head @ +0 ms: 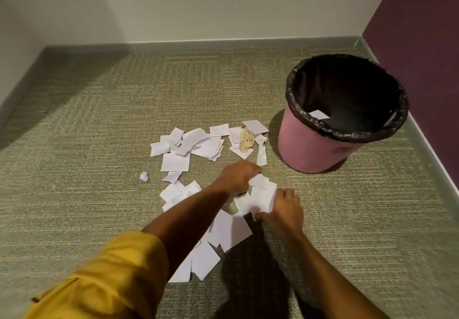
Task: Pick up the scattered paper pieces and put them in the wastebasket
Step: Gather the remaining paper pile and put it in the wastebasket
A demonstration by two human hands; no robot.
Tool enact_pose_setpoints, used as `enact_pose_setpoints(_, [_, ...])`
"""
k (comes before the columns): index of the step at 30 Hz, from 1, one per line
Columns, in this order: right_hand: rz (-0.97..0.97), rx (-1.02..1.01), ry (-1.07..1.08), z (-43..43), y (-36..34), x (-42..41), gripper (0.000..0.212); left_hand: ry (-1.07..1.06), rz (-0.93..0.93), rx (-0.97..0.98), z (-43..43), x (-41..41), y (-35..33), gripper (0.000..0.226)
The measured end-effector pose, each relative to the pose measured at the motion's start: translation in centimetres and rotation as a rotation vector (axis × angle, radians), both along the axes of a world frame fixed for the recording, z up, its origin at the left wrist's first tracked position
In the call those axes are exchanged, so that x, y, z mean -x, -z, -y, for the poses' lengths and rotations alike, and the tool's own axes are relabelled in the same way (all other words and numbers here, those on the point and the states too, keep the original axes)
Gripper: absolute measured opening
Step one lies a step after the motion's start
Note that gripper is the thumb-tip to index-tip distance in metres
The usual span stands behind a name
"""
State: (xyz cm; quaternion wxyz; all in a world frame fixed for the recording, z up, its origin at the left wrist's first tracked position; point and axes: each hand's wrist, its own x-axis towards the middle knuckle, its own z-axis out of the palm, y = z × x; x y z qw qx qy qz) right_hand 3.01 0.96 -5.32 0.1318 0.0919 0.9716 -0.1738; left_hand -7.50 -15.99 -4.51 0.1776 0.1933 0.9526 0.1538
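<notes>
White, flat paper pieces (191, 142) lie spread on the ribbed green carpet floor (87, 120) beside a round pink plastic wastebasket (305, 149) lined with a crinkly black bag (347, 132), and one piece (319, 114) is inside it. The left hand (238, 177) and the right hand (285, 207) both pinch a thin bunch of papers (263, 194) held between them. A crumpled yellowish paper ball (246, 139) sits among pieces near the wastebasket.

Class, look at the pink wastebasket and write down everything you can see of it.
The wastebasket is round, pink, plastic-looking, narrowing toward its base. A crinkled black liner is folded over its rim. It stands upright and open on the carpet near the purple wall. One white paper piece lies inside against the liner. Scattered paper pieces lie just left of it, none clearly touching.
</notes>
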Motion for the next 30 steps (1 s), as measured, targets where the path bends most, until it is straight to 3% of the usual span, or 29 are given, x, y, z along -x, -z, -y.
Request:
enact_pose_setpoints(3, [-0.017,0.087,0.066,0.0,0.6,-0.3,0.100,0.086,-0.099,0.077,-0.5,-0.3,0.6,0.044])
enact_pose_setpoints(6, [0.008,0.244,0.156,-0.4,0.6,-0.1,0.101,0.141,-0.140,0.133,-1.0,-0.6,0.6,0.053])
enact_pose_setpoints(11, [0.007,0.303,0.197,-1.1,0.9,-0.5,0.065,0.162,-0.184,0.186,-1.1,-1.1,0.3,0.039])
enact_pose_setpoints(16, [0.012,0.264,0.141,-2.3,0.4,1.3,0.055,0.151,-0.160,0.177,-0.4,-1.1,0.5,0.035])
enact_pose_setpoints(19, [-0.039,0.167,0.042,-2.4,0.1,2.6,0.059,0.117,-0.125,0.176,0.3,-1.0,0.5,0.037])
enact_pose_setpoints(25, [-0.011,0.010,-0.206,-1.3,-0.2,4.1,0.096,-0.031,-0.032,0.187,2.5,-1.0,0.6,0.047])
enact_pose_setpoints(30, [-0.037,0.073,-0.207,-0.7,0.7,3.7,0.083,-0.123,-0.008,0.090,2.5,-0.9,0.5,0.053])
